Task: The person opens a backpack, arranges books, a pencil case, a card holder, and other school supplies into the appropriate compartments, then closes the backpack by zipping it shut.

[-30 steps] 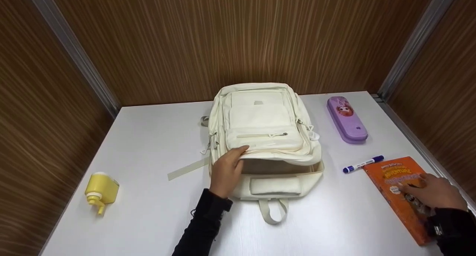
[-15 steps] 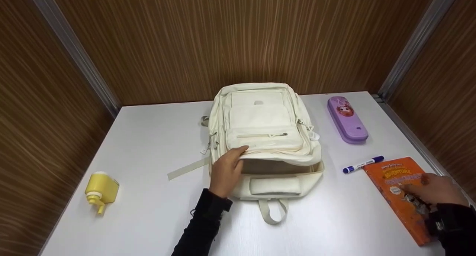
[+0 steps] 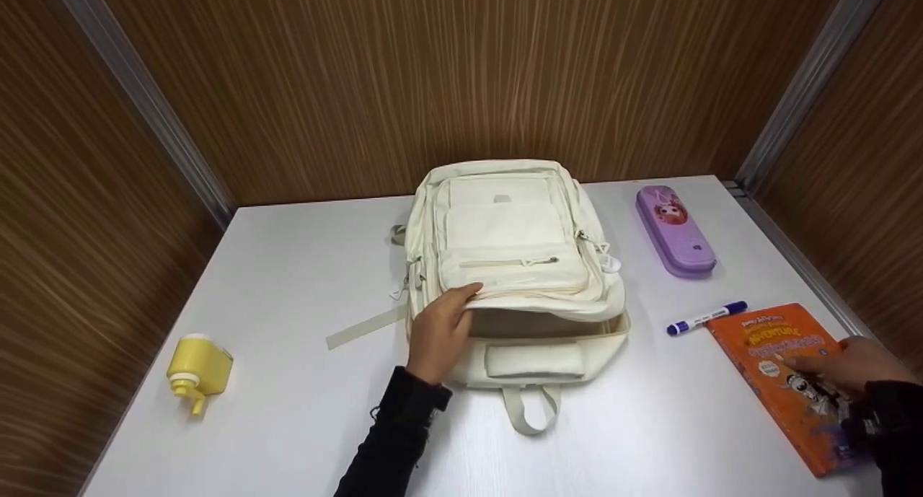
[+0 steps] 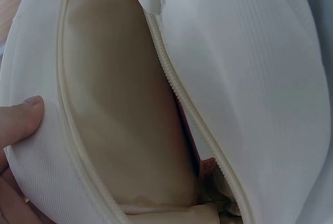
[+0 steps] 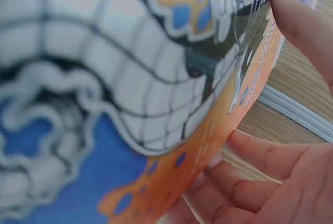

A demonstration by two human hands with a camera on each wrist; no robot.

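A cream backpack lies on the table with its main compartment unzipped and gaping toward me. My left hand pinches the upper edge of that opening, thumb on the outside in the left wrist view. Inside, the pale lining shows, with something reddish and partly hidden low in the gap. On the right, my right hand grips the right edge of an orange book. Its thumb lies on the cover and its fingers go beneath, as the right wrist view shows.
A blue-capped marker lies just beyond the book's top left corner. Farther back is a purple pencil case. At the far left lies a yellow hand-crank pencil sharpener. Wood-patterned panels enclose the table.
My right hand has shifted right toward the book's edge, uncovering more of the cover picture. The left hand and the backpack stay as they were.
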